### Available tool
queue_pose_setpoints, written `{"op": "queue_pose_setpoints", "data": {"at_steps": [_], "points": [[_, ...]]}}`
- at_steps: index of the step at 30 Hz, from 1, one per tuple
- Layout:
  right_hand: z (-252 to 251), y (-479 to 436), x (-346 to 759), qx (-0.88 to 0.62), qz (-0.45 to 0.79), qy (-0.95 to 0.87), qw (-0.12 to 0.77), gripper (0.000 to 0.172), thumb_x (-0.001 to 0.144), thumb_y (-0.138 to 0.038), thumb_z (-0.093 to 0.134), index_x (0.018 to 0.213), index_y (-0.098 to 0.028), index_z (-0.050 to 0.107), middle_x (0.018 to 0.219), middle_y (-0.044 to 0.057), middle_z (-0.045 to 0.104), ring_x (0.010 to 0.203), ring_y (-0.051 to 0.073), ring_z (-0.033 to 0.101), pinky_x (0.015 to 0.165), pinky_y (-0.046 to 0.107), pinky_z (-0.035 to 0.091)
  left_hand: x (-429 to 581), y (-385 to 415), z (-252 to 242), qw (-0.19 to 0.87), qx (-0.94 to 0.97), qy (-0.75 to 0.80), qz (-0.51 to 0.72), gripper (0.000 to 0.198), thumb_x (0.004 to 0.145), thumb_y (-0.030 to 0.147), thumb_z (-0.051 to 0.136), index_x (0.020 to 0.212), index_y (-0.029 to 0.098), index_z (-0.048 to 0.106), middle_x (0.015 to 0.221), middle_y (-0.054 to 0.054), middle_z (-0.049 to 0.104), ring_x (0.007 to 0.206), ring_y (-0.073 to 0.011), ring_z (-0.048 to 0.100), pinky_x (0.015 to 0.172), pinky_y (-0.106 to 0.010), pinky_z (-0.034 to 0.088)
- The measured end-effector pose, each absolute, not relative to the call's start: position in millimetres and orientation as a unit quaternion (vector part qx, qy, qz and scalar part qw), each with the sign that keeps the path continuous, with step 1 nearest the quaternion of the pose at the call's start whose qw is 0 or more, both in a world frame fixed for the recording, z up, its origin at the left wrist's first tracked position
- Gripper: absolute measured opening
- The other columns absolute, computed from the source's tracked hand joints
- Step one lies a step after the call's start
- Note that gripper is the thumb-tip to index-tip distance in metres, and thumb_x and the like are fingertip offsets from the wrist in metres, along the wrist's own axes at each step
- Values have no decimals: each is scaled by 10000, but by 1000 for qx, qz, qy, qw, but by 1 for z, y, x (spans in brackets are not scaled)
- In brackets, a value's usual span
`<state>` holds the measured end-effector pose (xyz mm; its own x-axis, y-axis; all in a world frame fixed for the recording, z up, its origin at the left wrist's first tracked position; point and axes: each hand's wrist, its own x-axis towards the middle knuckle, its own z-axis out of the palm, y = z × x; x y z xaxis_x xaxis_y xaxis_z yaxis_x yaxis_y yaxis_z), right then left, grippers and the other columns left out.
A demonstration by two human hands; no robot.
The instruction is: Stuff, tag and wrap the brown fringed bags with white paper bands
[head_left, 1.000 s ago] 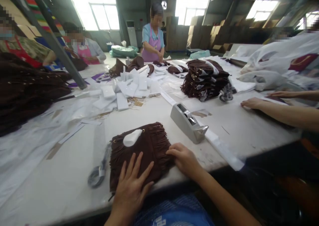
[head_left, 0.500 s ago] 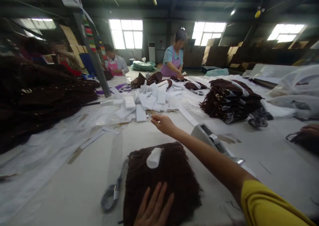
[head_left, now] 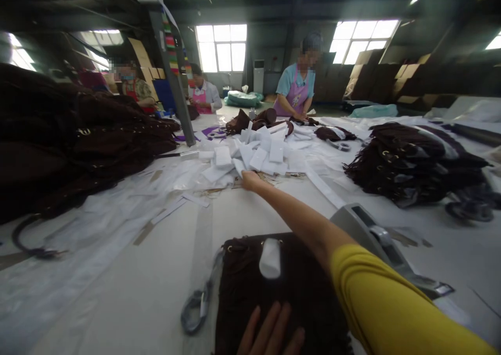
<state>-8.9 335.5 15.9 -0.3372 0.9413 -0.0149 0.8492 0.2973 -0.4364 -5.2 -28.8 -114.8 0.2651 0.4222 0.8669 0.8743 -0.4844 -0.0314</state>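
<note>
Head-camera view shows the left hand [head_left: 270, 334] lying flat, fingers spread, on the near edge of a dark brown fringed bag [head_left: 282, 292] that rests on the white table [head_left: 129, 287] at the near centre, with a small white wrapped piece [head_left: 270, 258] on its top edge and a grey strap [head_left: 198, 305] trailing off its left side. Reaching far across the table, the right hand [head_left: 251, 180] touches the near edge of a heap of white foam pieces [head_left: 254, 156], though whether its fingers grip one cannot be told. Just right of the bag sits a grey tape dispenser [head_left: 376, 237], and a stack of brown fringed bags [head_left: 415, 162] lies far right.
</note>
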Motion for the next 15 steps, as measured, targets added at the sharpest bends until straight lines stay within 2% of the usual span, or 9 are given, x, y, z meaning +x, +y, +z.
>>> {"op": "queue_pose_setpoints", "data": {"at_steps": [3,5,8,10,12,15], "points": [[40,327,28,-552,194,-787,198,270,898,-230,641,1140,-113,659,1162,115,673,1093,253,621,959,421,491,-23,-40,-87,212,-848,-382,-300,429,946,399,539,1350,260,578,1365,-66,619,1393,-226,434,1220,-446,208],[53,309,59,-543,198,-775,255,322,901,-173,569,1208,-117,647,1169,91,689,1098,239,619,957,360,479,-32,-48,-71,156,-872,-391,-250,507,950,421,521,1419,231,506,1477,-89,508,1425,-238,383,1220,-439,199],[68,258,108,-487,261,-751,361,388,942,-248,487,1304,-162,596,1189,40,690,1011,182,646,879,297,509,-39,-59,-54,82,-879,-412,-226,496,951,245,494,1445,228,467,1554,-79,400,1453,-233,330,1200,-443,264],[76,208,140,-382,370,-721,445,395,914,-351,574,1252,-157,639,1141,51,705,949,181,656,850,317,530,-41,-64,-48,45,-888,-405,-215,538,919,130,465,1451,210,456,1562,-86,384,1460,-243,314,1184,-474,302],[83,152,170,-317,440,-707,454,384,874,-383,658,1205,-189,678,1109,41,712,965,187,655,881,351,535,-44,-66,-46,15,-893,-399,-208,588,885,62,438,1458,192,442,1561,-98,383,1465,-260,301,1175,-508,316],[86,71,208,-298,478,-722,402,290,870,-324,690,1149,-246,713,1072,26,715,955,184,663,845,356,560,-52,-62,-47,-9,-894,-394,-213,645,843,-18,382,1451,188,448,1540,-100,417,1449,-261,335,1157,-522,346]]}}
